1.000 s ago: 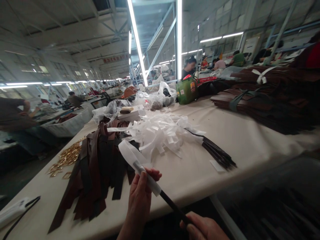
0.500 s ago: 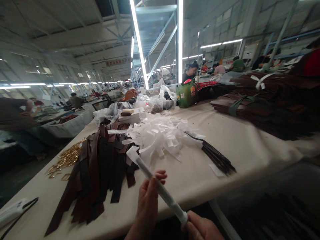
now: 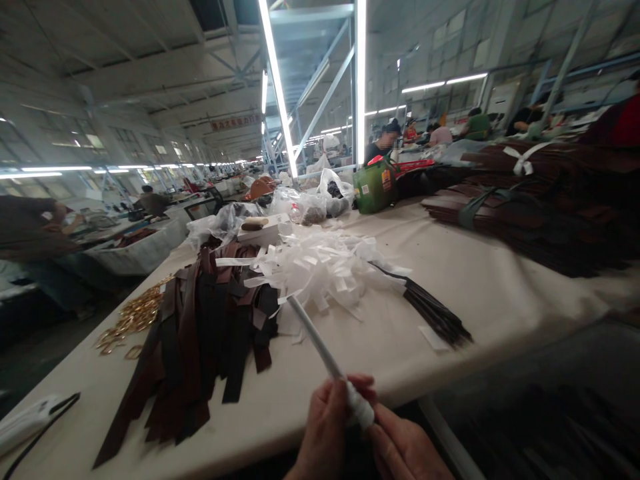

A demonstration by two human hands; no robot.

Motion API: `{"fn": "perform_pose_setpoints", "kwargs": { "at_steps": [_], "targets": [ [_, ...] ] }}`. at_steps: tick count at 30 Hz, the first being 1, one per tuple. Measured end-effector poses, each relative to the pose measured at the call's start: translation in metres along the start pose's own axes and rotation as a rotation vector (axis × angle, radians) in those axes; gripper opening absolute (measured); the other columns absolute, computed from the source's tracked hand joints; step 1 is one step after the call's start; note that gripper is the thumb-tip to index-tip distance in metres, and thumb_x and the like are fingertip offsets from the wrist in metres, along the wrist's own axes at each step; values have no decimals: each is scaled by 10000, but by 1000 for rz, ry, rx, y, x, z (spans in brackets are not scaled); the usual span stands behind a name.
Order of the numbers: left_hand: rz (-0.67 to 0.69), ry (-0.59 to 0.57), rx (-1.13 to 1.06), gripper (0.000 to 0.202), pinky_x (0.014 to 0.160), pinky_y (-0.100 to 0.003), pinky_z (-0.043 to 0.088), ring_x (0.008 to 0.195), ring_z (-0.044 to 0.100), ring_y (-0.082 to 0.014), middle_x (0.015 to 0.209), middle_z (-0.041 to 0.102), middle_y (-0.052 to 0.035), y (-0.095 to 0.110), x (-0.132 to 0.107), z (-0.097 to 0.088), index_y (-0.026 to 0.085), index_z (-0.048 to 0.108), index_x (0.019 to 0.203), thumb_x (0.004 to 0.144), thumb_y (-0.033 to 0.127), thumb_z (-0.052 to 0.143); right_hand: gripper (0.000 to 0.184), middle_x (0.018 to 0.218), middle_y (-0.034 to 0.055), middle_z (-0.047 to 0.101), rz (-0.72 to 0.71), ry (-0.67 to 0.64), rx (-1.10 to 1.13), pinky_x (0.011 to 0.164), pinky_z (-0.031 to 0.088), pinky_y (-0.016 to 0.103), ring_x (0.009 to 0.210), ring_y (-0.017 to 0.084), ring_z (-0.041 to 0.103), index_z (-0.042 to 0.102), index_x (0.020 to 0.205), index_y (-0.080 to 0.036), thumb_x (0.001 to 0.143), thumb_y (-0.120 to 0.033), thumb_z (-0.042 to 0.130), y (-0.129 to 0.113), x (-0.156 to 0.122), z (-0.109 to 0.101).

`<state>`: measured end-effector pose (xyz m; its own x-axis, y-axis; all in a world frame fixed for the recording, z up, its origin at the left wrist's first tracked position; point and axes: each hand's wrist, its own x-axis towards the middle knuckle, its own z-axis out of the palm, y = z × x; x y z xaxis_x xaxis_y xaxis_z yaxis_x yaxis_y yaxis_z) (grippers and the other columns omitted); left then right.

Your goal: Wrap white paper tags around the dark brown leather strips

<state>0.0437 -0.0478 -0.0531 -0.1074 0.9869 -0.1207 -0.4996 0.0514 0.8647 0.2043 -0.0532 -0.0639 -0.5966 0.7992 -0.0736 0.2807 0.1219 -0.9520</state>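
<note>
My left hand (image 3: pixel 325 427) and my right hand (image 3: pixel 405 450) meet at the bottom edge, both pinched on the near end of a thin rod wrapped in white paper (image 3: pixel 320 347). The rod slants up and away over the table toward a heap of white paper strips (image 3: pixel 325 267). Left of that heap lies a pile of brown and black leather straps (image 3: pixel 200 333). A bundle of thin dark rods (image 3: pixel 435 310) lies right of the heap.
The cloth-covered table (image 3: pixel 475 280) also carries gold metal buckles (image 3: pixel 133 317), a green jug (image 3: pixel 374 187), plastic bags (image 3: pixel 300 203) and tied stacks of brown leather (image 3: pixel 540 200). A white device with a cord (image 3: pixel 30 420) is at the near left. Other people work at tables behind.
The white paper has been wound down along the dark rod until it is fully covered. My left hand slid down the rod to join my right hand at its near end.
</note>
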Motion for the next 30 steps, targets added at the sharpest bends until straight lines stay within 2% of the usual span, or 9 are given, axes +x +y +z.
{"fn": "perform_pose_setpoints", "kwargs": {
  "at_steps": [3,7,9,13,16,18,23,26,30],
  "targets": [
    [-88,-76,30,474,684,-268,514,758,684,-197,915,766,-135,-11,-7,2,133,773,1028,768,529,780,582,604,-41,434,-22,18,6,511,310,251,527,118,401,519,910,-200,972,-697,224,3,1,0],
    [120,91,-247,588,789,-303,567,1044,685,-258,1326,651,-83,46,15,0,270,713,1181,685,563,829,620,579,-50,395,-5,-23,-17,480,281,244,504,110,374,499,846,-205,950,-738,199,12,-1,3],
    [169,212,-353,547,779,-271,572,947,710,-204,1201,710,-67,67,26,2,248,734,1105,661,545,852,629,587,-51,386,8,-41,-33,478,276,242,513,110,368,493,833,-206,940,-753,202,14,-1,6],
    [55,221,-345,461,630,-259,562,600,676,-152,736,730,-50,36,17,16,149,739,909,648,503,877,620,582,-45,415,-4,-18,-1,480,286,243,511,111,383,498,841,-202,946,-742,210,6,4,12],
    [-66,165,-340,450,676,-302,579,680,714,-207,764,742,-99,-3,-3,25,119,715,849,695,523,840,566,571,-55,431,-11,20,121,482,309,238,494,109,396,513,944,-184,966,-697,274,-4,9,14],
    [-99,164,-318,450,701,-294,580,736,728,-208,953,758,-127,-12,-11,27,130,712,965,710,476,844,551,558,-61,430,-15,40,166,472,307,233,476,103,390,512,947,-179,963,-691,308,-8,10,15],
    [37,167,-231,700,699,-242,572,709,709,-111,1412,580,-67,16,-3,20,380,501,1370,755,301,826,557,565,-51,492,11,15,187,445,311,226,413,85,403,508,864,-195,954,-708,311,-4,6,19],
    [116,194,-244,598,725,-248,575,685,686,-94,1308,639,-56,29,7,15,315,607,1237,698,277,865,615,542,-52,495,-15,-20,151,496,350,232,451,103,434,555,969,-174,944,-730,294,6,-1,20],
    [129,249,-276,375,646,-219,553,654,659,-110,917,702,-15,32,6,14,188,662,868,661,402,890,634,498,-74,417,18,9,127,504,338,236,454,107,401,575,1009,-155,974,-691,240,10,-15,19]
  ]
}}
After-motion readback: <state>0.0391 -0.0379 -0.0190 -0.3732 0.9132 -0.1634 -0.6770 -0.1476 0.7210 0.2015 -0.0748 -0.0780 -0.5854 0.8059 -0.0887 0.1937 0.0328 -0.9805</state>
